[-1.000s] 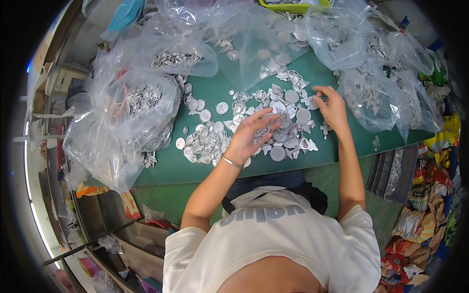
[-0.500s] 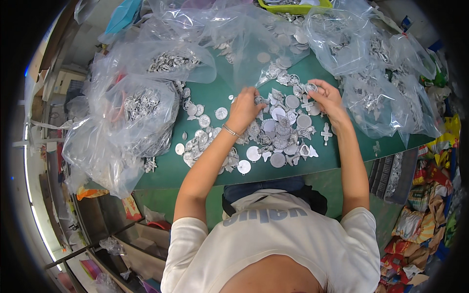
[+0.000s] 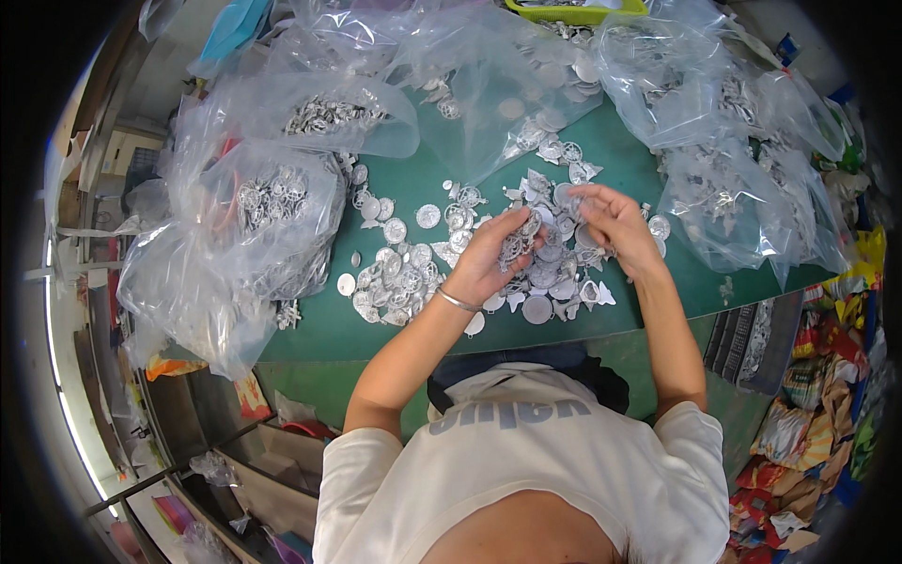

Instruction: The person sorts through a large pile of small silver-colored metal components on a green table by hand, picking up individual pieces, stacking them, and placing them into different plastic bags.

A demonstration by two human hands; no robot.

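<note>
Centre frame, over the green bench (image 3: pixel 573 150), the left hand (image 3: pixel 489 258) is curled tight around a clump of silver metal pieces (image 3: pixel 519 242), lifted clear for sorting; the right hand (image 3: pixel 611 221), fingers spread, picks above the loose pile (image 3: pixel 550 277). Clear bags (image 3: pixel 254 216) ring them.

The person wears a white short-sleeved T-shirt (image 3: pixel 526 461) with grey lettering across the chest and a thin silver bangle (image 3: pixel 458 301) on the left wrist.
</note>
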